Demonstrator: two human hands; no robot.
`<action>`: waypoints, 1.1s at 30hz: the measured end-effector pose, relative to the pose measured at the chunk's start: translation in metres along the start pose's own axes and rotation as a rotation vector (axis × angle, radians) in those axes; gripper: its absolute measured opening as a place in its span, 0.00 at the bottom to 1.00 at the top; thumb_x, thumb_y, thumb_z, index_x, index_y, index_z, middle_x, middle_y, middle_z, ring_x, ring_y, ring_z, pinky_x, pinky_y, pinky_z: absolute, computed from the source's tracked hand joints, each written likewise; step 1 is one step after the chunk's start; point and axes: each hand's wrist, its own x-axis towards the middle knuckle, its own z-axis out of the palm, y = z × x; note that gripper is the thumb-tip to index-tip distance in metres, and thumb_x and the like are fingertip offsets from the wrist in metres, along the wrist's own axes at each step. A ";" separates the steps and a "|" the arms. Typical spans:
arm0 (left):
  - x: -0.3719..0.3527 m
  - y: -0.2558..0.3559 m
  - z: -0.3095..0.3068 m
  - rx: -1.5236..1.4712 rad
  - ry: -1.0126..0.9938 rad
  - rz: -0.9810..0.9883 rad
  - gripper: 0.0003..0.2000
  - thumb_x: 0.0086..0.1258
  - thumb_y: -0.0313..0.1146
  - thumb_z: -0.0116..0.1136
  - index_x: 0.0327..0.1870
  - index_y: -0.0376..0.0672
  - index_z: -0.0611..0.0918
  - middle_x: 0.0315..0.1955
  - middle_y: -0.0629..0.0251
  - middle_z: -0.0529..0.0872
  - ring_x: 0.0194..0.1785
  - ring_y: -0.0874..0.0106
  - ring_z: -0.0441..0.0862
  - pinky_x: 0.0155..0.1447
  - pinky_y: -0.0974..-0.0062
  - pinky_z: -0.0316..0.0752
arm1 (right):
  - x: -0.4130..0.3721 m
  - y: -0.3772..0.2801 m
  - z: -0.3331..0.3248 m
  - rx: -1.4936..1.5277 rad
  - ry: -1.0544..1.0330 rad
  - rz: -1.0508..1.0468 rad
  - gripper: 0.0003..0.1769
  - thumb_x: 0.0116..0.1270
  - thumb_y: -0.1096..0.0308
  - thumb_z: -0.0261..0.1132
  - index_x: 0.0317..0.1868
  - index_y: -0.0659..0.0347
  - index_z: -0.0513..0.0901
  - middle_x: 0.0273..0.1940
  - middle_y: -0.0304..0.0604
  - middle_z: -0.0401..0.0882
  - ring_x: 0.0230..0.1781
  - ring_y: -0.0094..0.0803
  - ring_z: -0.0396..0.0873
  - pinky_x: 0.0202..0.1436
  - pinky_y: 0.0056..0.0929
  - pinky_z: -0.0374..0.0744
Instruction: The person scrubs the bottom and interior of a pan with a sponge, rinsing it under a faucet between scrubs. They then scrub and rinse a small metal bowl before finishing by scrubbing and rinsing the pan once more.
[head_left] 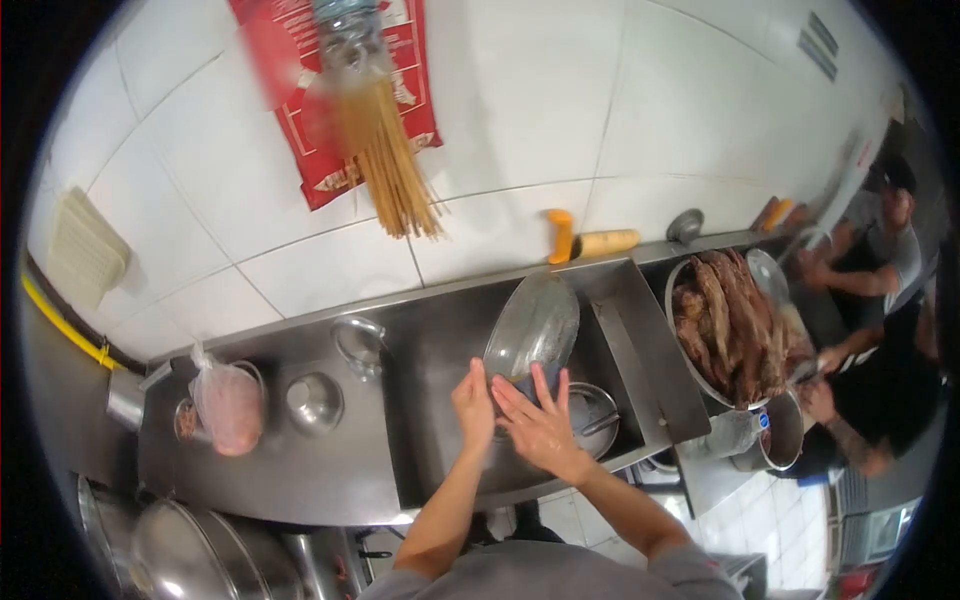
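Observation:
An oval metal dish (pixel 535 322), shiny and wet-looking, is tilted over the steel sink (pixel 430 430). My left hand (pixel 474 405) grips its near left edge, fingers pointing up along the rim. Across the near end of the dish lies my right hand (pixel 540 425), its fingers spread over the rim and its thumb side towards the left hand. Under the right fingers shows a dark grey-blue patch that I cannot tell apart from the dish. Just right of the right hand, a round metal bowl (pixel 608 440) with a utensil across it sits in the sink.
Left on the counter are a metal bowl (pixel 315 403) and a plastic bag of pink food (pixel 230 405). Right of the sink stands a large pan of meat strips (pixel 735 330). Co-workers (pixel 880 390) are at the far right. Skewers (pixel 395 170) hang on the wall.

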 end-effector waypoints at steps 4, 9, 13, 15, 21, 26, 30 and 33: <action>-0.007 0.013 0.007 -0.013 -0.036 -0.039 0.25 0.83 0.46 0.47 0.28 0.35 0.79 0.22 0.78 0.71 0.29 0.83 0.65 0.32 0.77 0.62 | 0.052 0.048 -0.008 0.098 0.148 0.114 0.24 0.68 0.63 0.62 0.64 0.55 0.79 0.74 0.38 0.68 0.78 0.57 0.55 0.75 0.70 0.51; -0.005 0.004 0.005 -0.079 -0.035 0.027 0.26 0.83 0.49 0.45 0.35 0.33 0.83 0.29 0.72 0.81 0.34 0.82 0.71 0.41 0.78 0.69 | -0.016 0.006 0.043 0.080 0.257 0.061 0.28 0.67 0.64 0.61 0.69 0.54 0.76 0.73 0.37 0.69 0.78 0.62 0.54 0.76 0.71 0.45; -0.002 -0.002 -0.003 0.062 -0.043 0.008 0.26 0.83 0.50 0.44 0.44 0.31 0.84 0.40 0.64 0.86 0.41 0.79 0.77 0.50 0.76 0.72 | 0.009 0.019 0.025 -0.019 0.235 0.074 0.28 0.69 0.62 0.60 0.69 0.53 0.75 0.70 0.38 0.73 0.77 0.60 0.56 0.76 0.71 0.46; -0.007 -0.007 -0.008 0.070 -0.039 -0.046 0.27 0.83 0.51 0.44 0.45 0.31 0.84 0.40 0.65 0.86 0.41 0.78 0.77 0.49 0.76 0.72 | 0.061 0.053 0.003 0.318 0.326 0.298 0.25 0.72 0.62 0.57 0.68 0.55 0.76 0.70 0.40 0.73 0.76 0.59 0.58 0.76 0.69 0.49; -0.001 -0.021 -0.018 -0.156 0.006 0.045 0.28 0.83 0.52 0.43 0.39 0.32 0.82 0.30 0.71 0.81 0.33 0.80 0.72 0.39 0.74 0.69 | 0.008 -0.007 0.017 0.106 0.178 -0.027 0.24 0.68 0.61 0.60 0.65 0.49 0.79 0.72 0.35 0.70 0.78 0.55 0.56 0.74 0.73 0.50; -0.013 -0.021 -0.045 0.133 0.021 0.031 0.30 0.83 0.53 0.41 0.39 0.32 0.84 0.33 0.69 0.85 0.36 0.79 0.75 0.42 0.76 0.71 | 0.087 0.068 0.000 0.453 0.210 0.390 0.18 0.76 0.57 0.53 0.59 0.50 0.82 0.65 0.43 0.76 0.72 0.47 0.67 0.73 0.61 0.61; 0.003 0.018 -0.075 0.247 -0.021 0.170 0.26 0.85 0.46 0.41 0.37 0.29 0.81 0.31 0.65 0.83 0.37 0.76 0.75 0.45 0.73 0.72 | 0.075 0.104 0.015 0.892 0.072 0.688 0.23 0.79 0.53 0.50 0.57 0.61 0.82 0.55 0.58 0.81 0.59 0.54 0.77 0.63 0.40 0.72; 0.019 0.062 -0.059 0.572 -0.040 0.374 0.20 0.83 0.43 0.44 0.52 0.33 0.82 0.45 0.52 0.87 0.49 0.61 0.84 0.58 0.68 0.74 | 0.069 0.074 0.024 0.843 0.265 0.736 0.22 0.79 0.53 0.50 0.54 0.60 0.83 0.57 0.51 0.81 0.62 0.51 0.75 0.66 0.44 0.70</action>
